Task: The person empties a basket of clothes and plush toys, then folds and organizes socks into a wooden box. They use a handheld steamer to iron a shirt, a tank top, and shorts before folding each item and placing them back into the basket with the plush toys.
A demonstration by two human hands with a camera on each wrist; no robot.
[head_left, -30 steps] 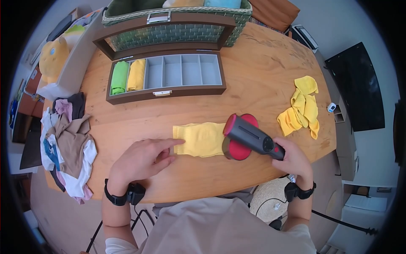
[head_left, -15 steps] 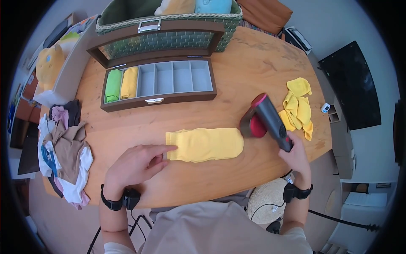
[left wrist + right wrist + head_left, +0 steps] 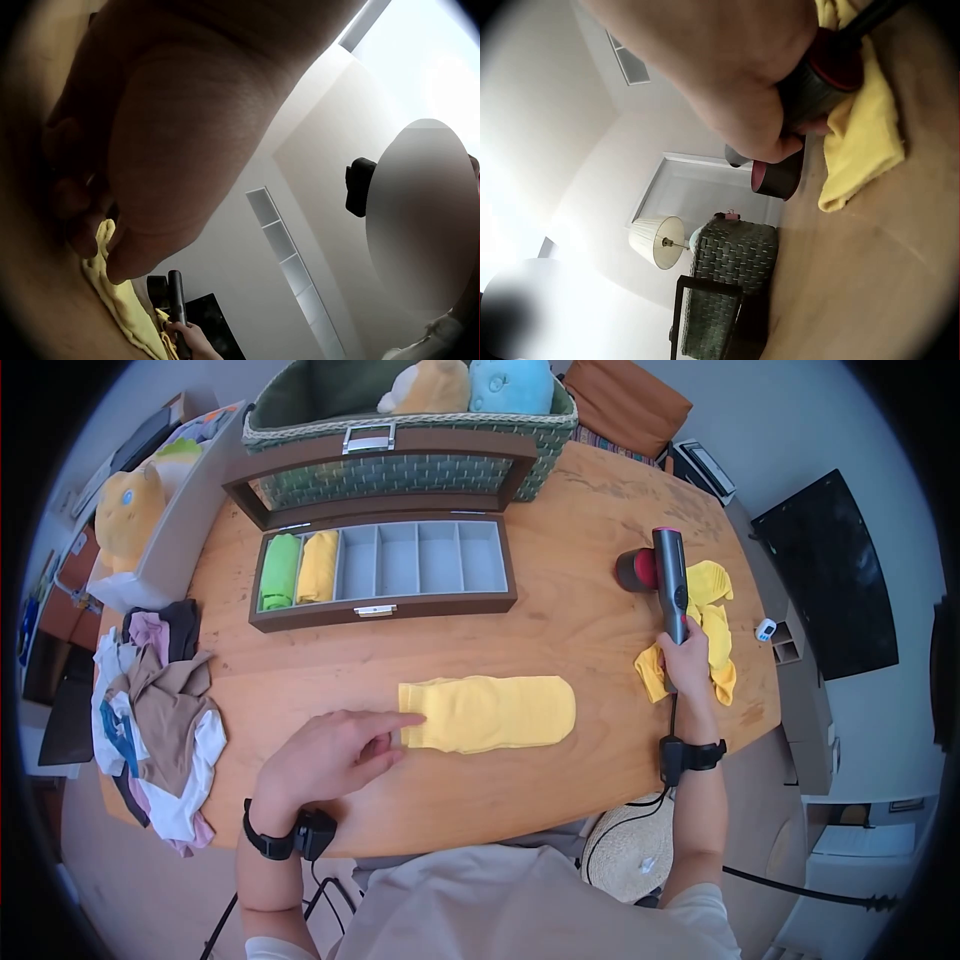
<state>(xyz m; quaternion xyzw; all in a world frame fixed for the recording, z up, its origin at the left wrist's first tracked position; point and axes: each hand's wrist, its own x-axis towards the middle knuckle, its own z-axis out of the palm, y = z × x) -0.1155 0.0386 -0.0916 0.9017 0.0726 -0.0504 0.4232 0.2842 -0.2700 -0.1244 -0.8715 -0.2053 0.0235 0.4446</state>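
A yellow sock (image 3: pixel 490 712) lies flat on the wooden table, cuff to the left, with the edge of a second layer showing beneath. My left hand (image 3: pixel 325 758) has its index finger stretched out onto the cuff, the other fingers loosely bent. At the right, my right hand (image 3: pixel 688 660) grips a grey-and-magenta corded handheld appliance (image 3: pixel 672 582) by its handle, its round head turned left. Beside and partly under that hand are crumpled yellow socks (image 3: pixel 718 630), also seen in the right wrist view as yellow fabric (image 3: pixel 866 142). In the left wrist view the palm hides most of the fingers.
A brown case (image 3: pixel 385 610) stands with its lid up, holding a rolled green sock (image 3: pixel 280 572) and a rolled yellow one (image 3: pixel 319 567). Behind it is a green woven basket (image 3: pixel 550 450). Clothes (image 3: pixel 165 710) lie piled at the left edge. A small white gadget (image 3: pixel 766 630) sits far right.
My right hand has carried the appliance off the flat sock, right and away from me, to beside the crumpled yellow socks. The left index finger has stayed on the cuff.
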